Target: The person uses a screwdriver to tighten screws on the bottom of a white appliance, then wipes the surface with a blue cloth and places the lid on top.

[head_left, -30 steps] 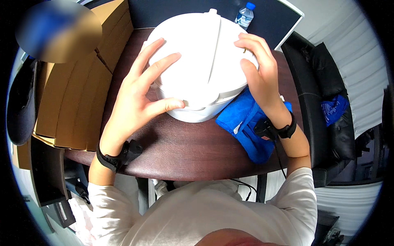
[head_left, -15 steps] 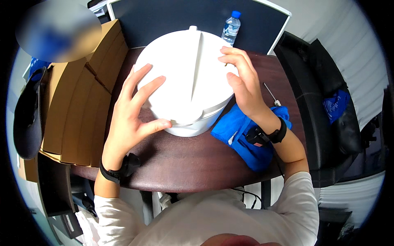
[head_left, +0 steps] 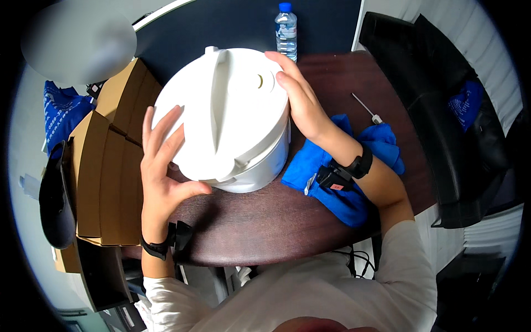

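A white round container (head_left: 260, 174) with a white lid (head_left: 193, 83) stands on the dark table in front of me. A long white handle (head_left: 217, 105) lies across the lid, and a small slot shows to its right. My left hand (head_left: 163, 160) is at the container's left side, fingers spread over the lid's edge and thumb stretched toward the front rim. On the right, my right hand (head_left: 303, 102) curves round the lid's edge with its fingers nearly together; part of its grip is hidden. Beneath my right forearm lies a crumpled blue cloth (head_left: 304, 166).
A water bottle (head_left: 286, 36) with a blue cap stands behind the container, before a dark partition (head_left: 221, 27). A screwdriver (head_left: 365, 108) lies beyond the cloth. Cardboard boxes (head_left: 102, 182) line the left side. A black sofa (head_left: 409, 122) is to the right.
The container has shifted left relative to the blue cloth, and my hands have moved left with it. More of the lid's slot shows. The whole view has also turned.
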`<action>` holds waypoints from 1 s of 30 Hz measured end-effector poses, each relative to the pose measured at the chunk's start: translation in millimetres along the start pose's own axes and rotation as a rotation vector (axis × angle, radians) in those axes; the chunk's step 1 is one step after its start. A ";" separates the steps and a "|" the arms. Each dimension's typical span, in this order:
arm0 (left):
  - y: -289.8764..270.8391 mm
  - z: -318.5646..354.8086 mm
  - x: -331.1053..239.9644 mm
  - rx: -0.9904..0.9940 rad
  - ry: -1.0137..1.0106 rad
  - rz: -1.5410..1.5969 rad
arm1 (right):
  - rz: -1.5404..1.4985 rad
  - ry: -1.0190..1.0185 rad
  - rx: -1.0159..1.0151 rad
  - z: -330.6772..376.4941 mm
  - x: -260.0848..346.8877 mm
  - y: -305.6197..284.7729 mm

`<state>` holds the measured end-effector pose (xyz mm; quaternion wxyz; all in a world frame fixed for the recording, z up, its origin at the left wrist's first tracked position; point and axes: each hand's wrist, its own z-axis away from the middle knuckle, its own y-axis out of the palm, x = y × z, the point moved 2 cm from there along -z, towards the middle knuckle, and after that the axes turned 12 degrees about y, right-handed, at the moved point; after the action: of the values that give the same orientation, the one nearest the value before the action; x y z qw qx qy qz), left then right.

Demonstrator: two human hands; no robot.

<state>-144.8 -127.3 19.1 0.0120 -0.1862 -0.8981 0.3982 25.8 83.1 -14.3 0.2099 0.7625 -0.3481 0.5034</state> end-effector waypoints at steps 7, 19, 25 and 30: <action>-5.1 -6.2 -7.6 0.038 0.013 -0.049 | -0.018 -0.046 -0.010 -0.7 5.6 -4.0; -4.0 -0.2 -6.8 0.026 -0.034 -0.039 | 0.006 -0.019 0.043 -6.7 -7.0 -0.4; -4.9 9.7 6.6 0.071 -0.055 0.028 | 0.061 0.026 0.044 2.0 -0.8 3.3; -10.5 5.4 1.8 0.107 0.013 0.073 | 0.065 -0.055 0.029 -3.7 -0.9 -1.6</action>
<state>-150.8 -137.0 22.7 0.0132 -0.2205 -0.8681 0.4445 24.5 87.0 -13.6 0.1727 0.7673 -0.3709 0.4937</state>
